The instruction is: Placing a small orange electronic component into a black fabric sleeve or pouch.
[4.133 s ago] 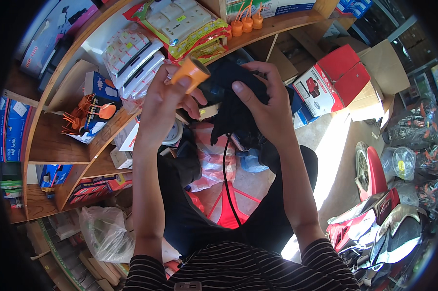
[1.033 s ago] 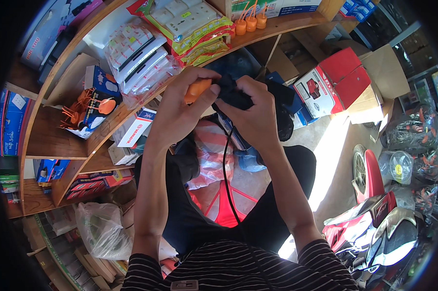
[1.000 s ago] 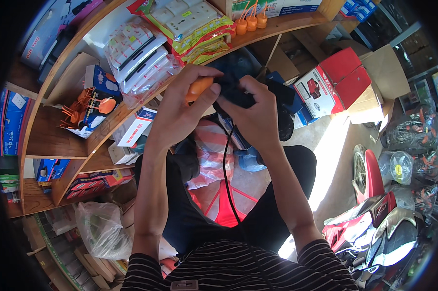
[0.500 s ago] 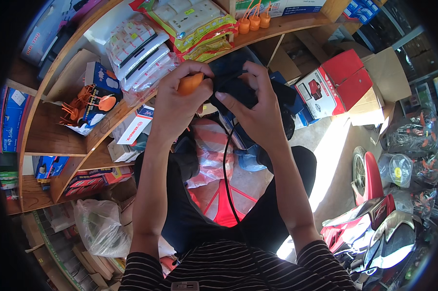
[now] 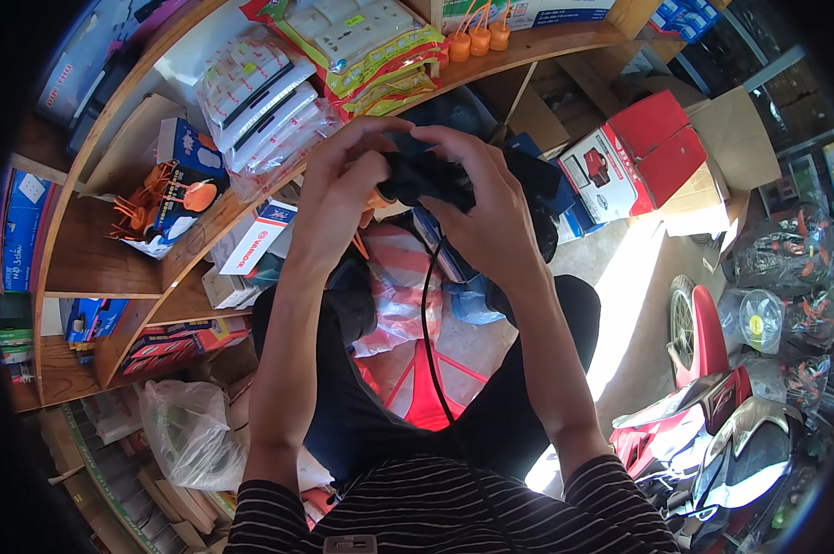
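Between my hands, in front of the shelf, is a crumpled-looking black thing (image 5: 438,177); its kind is too dark to make out. My right hand (image 5: 492,189) curls round its right side, thumb below and fingers above. My left hand (image 5: 336,185) is closed at its left end. Under the left fingers a bit of an orange, rounded piece (image 5: 374,200) shows, mostly hidden, with a thin orange strand below it. The two hands' fingertips nearly meet over the black thing. A black cable (image 5: 426,305) hangs below the hands and runs down toward my striped shirt.
A curved wooden shelf (image 5: 191,263) holds bagged white switch plates (image 5: 260,111), orange lamp holders with wires (image 5: 480,39) and small boxes. At right stand a red-and-white carton (image 5: 611,166) and a red motorbike (image 5: 703,342). Below me are a striped plastic bag (image 5: 398,277) and a red stool (image 5: 428,392).
The orange piece, plainly visible in my left hand before, is now lower and mostly covered by the fingers. My right fingers have moved left over the black thing, closer to my left hand.
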The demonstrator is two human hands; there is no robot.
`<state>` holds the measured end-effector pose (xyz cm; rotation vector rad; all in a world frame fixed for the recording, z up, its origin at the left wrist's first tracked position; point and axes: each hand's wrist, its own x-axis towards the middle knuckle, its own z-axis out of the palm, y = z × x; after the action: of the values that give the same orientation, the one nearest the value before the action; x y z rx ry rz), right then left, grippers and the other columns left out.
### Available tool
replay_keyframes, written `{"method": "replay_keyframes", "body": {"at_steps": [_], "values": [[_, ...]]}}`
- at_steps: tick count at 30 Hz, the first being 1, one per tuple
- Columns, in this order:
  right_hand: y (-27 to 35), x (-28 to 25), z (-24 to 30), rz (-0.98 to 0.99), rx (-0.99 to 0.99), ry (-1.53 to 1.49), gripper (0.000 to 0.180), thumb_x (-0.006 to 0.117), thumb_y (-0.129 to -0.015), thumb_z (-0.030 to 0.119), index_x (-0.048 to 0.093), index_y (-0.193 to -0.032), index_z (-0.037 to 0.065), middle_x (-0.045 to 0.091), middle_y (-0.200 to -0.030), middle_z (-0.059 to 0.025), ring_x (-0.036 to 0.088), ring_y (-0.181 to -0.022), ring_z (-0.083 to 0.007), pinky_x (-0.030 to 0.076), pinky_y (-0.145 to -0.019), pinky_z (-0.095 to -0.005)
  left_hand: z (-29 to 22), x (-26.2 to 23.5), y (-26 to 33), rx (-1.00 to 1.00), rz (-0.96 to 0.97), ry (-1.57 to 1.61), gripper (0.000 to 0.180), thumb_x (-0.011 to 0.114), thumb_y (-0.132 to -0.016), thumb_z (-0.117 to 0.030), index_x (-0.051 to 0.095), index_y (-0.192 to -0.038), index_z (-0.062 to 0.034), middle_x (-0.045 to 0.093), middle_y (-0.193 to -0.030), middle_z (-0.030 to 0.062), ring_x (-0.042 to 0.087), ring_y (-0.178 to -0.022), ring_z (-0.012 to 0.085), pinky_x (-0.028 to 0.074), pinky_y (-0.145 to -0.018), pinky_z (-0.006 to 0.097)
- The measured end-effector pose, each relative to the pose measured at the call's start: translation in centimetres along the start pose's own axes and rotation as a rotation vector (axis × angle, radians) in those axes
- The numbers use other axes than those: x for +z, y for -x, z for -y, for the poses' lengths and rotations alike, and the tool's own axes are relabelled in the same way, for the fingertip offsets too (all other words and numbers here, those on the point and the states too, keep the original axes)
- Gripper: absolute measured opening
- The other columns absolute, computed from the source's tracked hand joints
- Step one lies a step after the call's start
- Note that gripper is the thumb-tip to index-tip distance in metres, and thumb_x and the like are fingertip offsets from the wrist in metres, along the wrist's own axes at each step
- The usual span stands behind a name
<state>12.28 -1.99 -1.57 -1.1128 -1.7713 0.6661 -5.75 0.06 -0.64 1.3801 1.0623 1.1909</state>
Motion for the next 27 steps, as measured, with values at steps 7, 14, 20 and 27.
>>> {"method": "replay_keyframes", "body": {"at_steps": [7,14,20,27], "values": [[0.0,0.1,-0.7,0.015,-0.103,0.054,0.067,0.074,-0.067,-0.007,0.059,-0.130,0.013,0.064,-0.113,-0.0115,0.061,-0.110,-0.0270,0.050,-0.095,-0.0379,0.7,-0.3,-0.3,-0.108,-0.013,0.026,0.027,0.052,-0.082,-0.002,0.069,-0.104,-0.0002,0.063,-0.080,0.0012,0.052,-0.062,0.0031,0.036,-0.046,0.020],[0.1,0.6,-0.5,0.008,-0.221,-0.023,0.066,0.072,-0.066,-0.004,0.058,-0.128,0.012,0.064,-0.101,-0.0113,0.056,-0.103,-0.0349,0.044,-0.096,-0.0419,1.1,-0.2,-0.4,-0.008,0.003,0.046,0.025,0.055,-0.082,0.005,0.067,-0.103,-0.0021,0.063,-0.085,0.0018,0.054,-0.067,0.0047,0.044,-0.059,0.022],[0.3,0.3,-1.6,-0.044,-0.194,0.046,0.042,0.072,-0.071,-0.002,0.065,-0.113,0.004,0.064,-0.095,-0.0146,0.062,-0.094,-0.0348,0.049,-0.086,-0.0410,0.2,0.8,0.0,0.089,-0.072,-0.213,0.041,0.056,-0.087,-0.003,0.048,-0.126,-0.0082,0.059,-0.095,0.0086,0.062,-0.079,0.0112,0.046,-0.064,0.028],[0.7,2.0,-0.7,0.046,0.266,-0.157,0.027,0.075,-0.077,0.005,0.067,-0.102,-0.004,0.070,-0.082,-0.0133,0.069,-0.078,-0.0214,0.053,-0.075,-0.0323,-0.4,1.3,0.4,0.365,-0.119,-0.741,0.039,0.057,-0.089,-0.010,0.047,-0.126,-0.0070,0.057,-0.091,0.0126,0.064,-0.071,0.0220,0.048,-0.064,0.037]]}}
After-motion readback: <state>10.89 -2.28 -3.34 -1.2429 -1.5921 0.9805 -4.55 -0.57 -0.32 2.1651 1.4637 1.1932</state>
